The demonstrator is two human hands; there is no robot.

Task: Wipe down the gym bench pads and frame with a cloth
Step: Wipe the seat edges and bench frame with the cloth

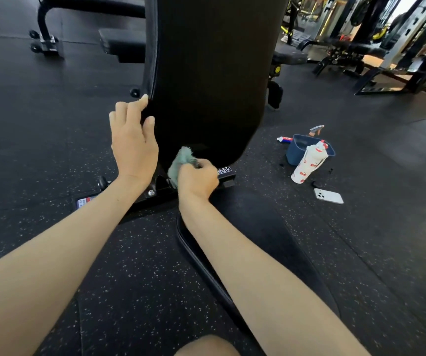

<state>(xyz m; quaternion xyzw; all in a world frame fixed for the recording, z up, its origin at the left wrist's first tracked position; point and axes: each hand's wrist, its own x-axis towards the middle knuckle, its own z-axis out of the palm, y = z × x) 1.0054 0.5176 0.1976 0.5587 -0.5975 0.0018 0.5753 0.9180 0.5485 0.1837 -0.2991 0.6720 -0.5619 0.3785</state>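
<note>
GYM FLOOR: A person seated on a gym bench works a crumpled teal terry cloth (181, 162) into the dark gap beneath the raised black vinyl back pad (206, 73). This is where the pad meets the black steel frame (155, 195) and its bolted bracket. The right hand (197, 179) is bunched tight around the cloth, fingers curled and knuckles up, and holds it against the frame just below the pad's rounded lower edge. The left hand (133, 140) grips the pad's left edge, fingers curled at the seam and thumb on the face, apparently to steady the pad. The black vinyl seat pad (245, 240) runs under the right forearm toward the camera.

On the speckled black rubber floor (52, 150) to the right, well apart from the bench, sits a dark blue plastic tub (295, 152). A white bottle with red print (308, 165) stands just in front of it, and a white smartphone (328, 196) lies flat nearby.

The step in hand looks to be the frame joint under the back pad, a tight spot between pad and seat. The next move likely calls for drawing the cloth along the bracket and across the bar bearing the white-lettered label (224, 171). The fabric should stay bunched thick enough that the fingers clear the hinge. After that come the broad pad faces. How much of the bench is already wiped cannot be told.
</note>
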